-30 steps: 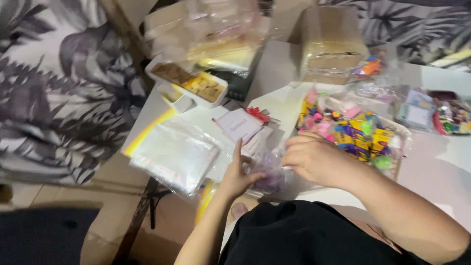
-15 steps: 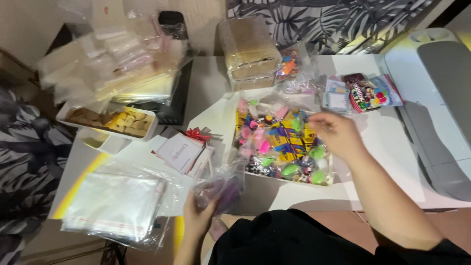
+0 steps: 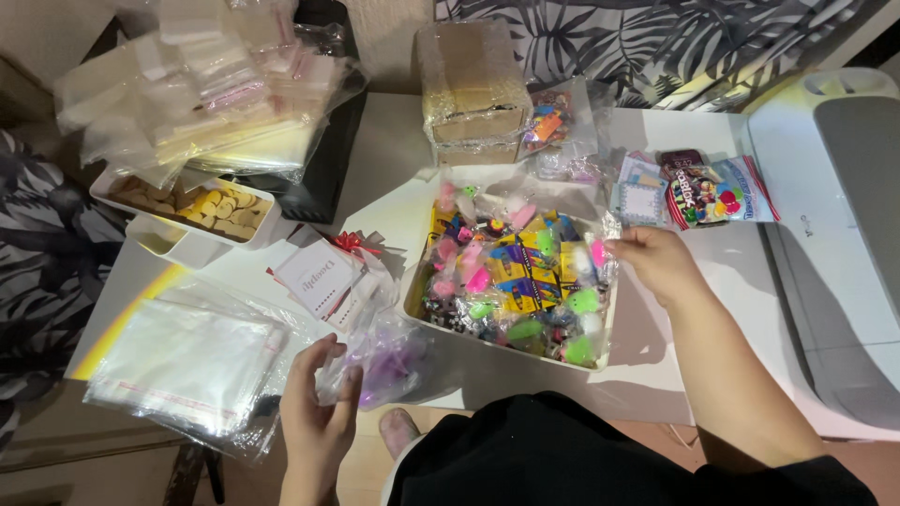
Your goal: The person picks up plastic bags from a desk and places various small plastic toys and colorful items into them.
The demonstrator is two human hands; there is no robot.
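Observation:
My left hand (image 3: pixel 317 408) is at the table's near edge, its fingers pinching a clear plastic bag (image 3: pixel 380 361) with something purple inside. My right hand (image 3: pixel 659 260) rests at the right rim of a white tray (image 3: pixel 412 290) piled with small colourful toys and crayon packs, and its fingertips touch a pink piece at the tray's edge. Whether the fingers have closed on that piece I cannot tell.
A stack of clear bags (image 3: pixel 187 370) lies at the near left. Small white cards with a red bow (image 3: pixel 323 274) sit beside the tray. A white dish of round wooden discs (image 3: pixel 192 208), a wrapped cardboard box (image 3: pixel 471 89), sweet packets (image 3: pixel 712 192) and a grey machine (image 3: pixel 844 225) surround them.
The view has swung right and settled over the table. My right hand left the purple bag and went to the tray's right rim. My left hand lowered the bag towards the table edge.

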